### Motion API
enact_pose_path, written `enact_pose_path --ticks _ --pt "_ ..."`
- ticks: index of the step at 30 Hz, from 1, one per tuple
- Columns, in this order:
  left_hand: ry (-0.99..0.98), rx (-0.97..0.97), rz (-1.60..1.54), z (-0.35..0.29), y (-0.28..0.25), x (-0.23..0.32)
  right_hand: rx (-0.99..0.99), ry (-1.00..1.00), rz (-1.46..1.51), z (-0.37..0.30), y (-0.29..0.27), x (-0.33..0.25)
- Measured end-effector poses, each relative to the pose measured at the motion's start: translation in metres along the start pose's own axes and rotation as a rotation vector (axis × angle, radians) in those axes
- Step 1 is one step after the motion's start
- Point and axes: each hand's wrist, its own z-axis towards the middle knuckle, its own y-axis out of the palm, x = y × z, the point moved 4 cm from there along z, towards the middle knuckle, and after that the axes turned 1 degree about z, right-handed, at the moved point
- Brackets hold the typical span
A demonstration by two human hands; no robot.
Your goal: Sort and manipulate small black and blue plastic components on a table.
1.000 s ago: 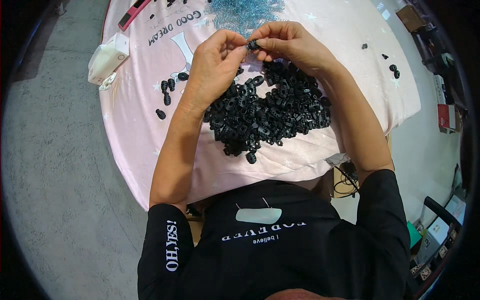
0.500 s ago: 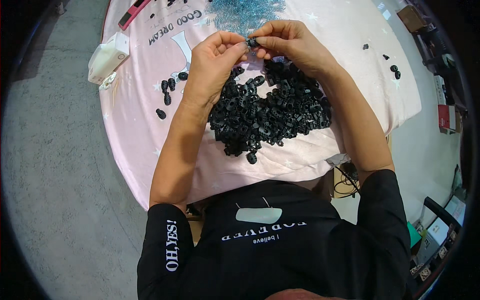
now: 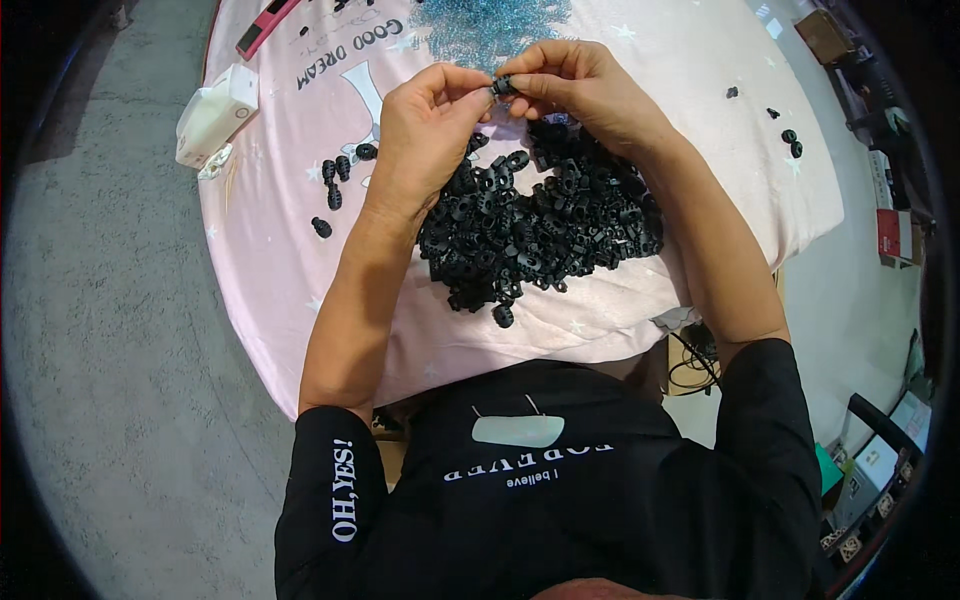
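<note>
Hands [image 3: 425, 128] both pinch one black cord lock [image 3: 503, 86]; few pieces [image 3: 334, 199] at left look done, big parts heap [image 3: 540, 228] looks pending.

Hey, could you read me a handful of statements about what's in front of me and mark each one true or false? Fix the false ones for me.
1. The left hand and the right hand meet at one small black part. True.
2. The pile of black parts lies on bare wood. False: the pile of black parts lies on a pale pink cloth.
3. A heap of small blue pieces lies beyond the two hands. True.
4. The tissue pack stands to the right of both hands. False: the white tissue pack is to their left.
5. Both hands are gloved. False: they are bare.
</note>
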Motion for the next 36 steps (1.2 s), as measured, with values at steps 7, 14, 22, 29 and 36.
enact_pose_path --ticks 7,14,22,29,36 --pt "-0.001 0.040 0.063 -0.003 0.002 0.001 0.008 -0.009 -0.033 0.001 0.000 0.004" --pt "0.005 0.022 -0.015 -0.002 0.001 0.000 0.019 -0.051 -0.060 0.001 0.002 0.002" --pt "-0.181 -0.040 -0.324 0.000 -0.001 -0.011 0.031 -0.068 -0.059 -0.001 0.004 -0.001" --pt "-0.100 -0.037 -0.143 -0.001 0.000 -0.004 0.027 -0.056 -0.063 0.000 0.003 0.001" --pt "-0.020 -0.005 0.004 -0.003 0.003 0.001 0.025 -0.084 -0.069 0.001 0.002 0.003"
